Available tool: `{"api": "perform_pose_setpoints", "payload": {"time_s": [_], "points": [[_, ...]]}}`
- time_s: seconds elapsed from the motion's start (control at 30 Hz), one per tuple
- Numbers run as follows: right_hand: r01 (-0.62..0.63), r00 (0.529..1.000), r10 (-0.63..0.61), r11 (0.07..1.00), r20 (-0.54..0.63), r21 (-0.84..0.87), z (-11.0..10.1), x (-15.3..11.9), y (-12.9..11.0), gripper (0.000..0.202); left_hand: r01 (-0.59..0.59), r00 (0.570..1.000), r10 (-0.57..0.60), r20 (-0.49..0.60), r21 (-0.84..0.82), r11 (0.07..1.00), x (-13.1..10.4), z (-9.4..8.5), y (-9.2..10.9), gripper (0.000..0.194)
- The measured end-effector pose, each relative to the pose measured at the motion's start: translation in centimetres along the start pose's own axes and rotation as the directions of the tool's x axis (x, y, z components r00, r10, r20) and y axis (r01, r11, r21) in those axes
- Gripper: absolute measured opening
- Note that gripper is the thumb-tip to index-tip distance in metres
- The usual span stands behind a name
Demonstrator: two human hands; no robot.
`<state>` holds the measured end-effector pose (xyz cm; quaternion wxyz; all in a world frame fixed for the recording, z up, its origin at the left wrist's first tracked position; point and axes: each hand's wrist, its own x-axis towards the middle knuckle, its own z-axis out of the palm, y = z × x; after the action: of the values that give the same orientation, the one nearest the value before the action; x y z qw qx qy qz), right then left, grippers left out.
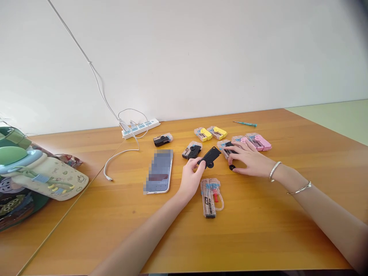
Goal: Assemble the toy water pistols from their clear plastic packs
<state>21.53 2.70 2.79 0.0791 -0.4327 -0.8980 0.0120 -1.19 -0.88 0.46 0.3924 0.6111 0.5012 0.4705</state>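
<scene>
My left hand (192,178) grips a flat black plastic piece (211,155) with a round disc on its lower side. Between the thumb and a finger of my right hand (248,161) is a small black round part (232,167), close to the tabletop. Just below the hands lies a clear toy water gun (209,199) with a red trigger and a looped tube. Behind my right fingers is a black-and-clear toy (225,147), partly covered. Another black-and-clear toy (192,150) lies behind my left hand.
On the wooden table (115,230) lie a phone (161,170), yellow toys (205,134), pink toys (260,142), another black toy (162,139) and a teal screwdriver (245,124). A power strip (140,128) with white cables is at the back; a bottle (54,178) lies left.
</scene>
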Motion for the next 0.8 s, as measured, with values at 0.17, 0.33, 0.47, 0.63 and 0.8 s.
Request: {"api": "perform_pose_setpoints", "payload": {"time_s": [0.17,0.33,0.47,0.63,0.8], "points": [[0.081,0.975,-0.038,0.978,-0.217,0.195,0.2,0.9,-1.2,0.012,0.02,1.0,-0.019,-0.021,0.022,1.0,0.1,0.1,-0.1,0.028],[0.063,0.942,0.153,0.794,-0.299,0.605,1.0,1.3,-4.3,0.015,0.01,1.0,-0.01,-0.022,0.01,1.0,0.1,0.3,-0.1,0.027],[0.055,0.925,0.26,0.631,-0.277,0.774,2.0,1.4,-5.7,0.018,-0.039,0.999,0.038,0.017,0.057,0.998,-0.1,0.4,0.0,0.022],[0.027,0.881,0.388,0.53,-0.271,0.847,2.9,1.5,-6.1,0.018,-0.074,0.996,0.068,0.056,0.105,0.992,-0.4,0.5,0.2,0.021],[-0.007,0.868,0.434,0.499,-0.242,0.867,3.3,1.5,-6.4,0.017,-0.117,0.993,0.109,0.054,0.179,0.977,-0.5,0.6,0.3,0.019]]}}
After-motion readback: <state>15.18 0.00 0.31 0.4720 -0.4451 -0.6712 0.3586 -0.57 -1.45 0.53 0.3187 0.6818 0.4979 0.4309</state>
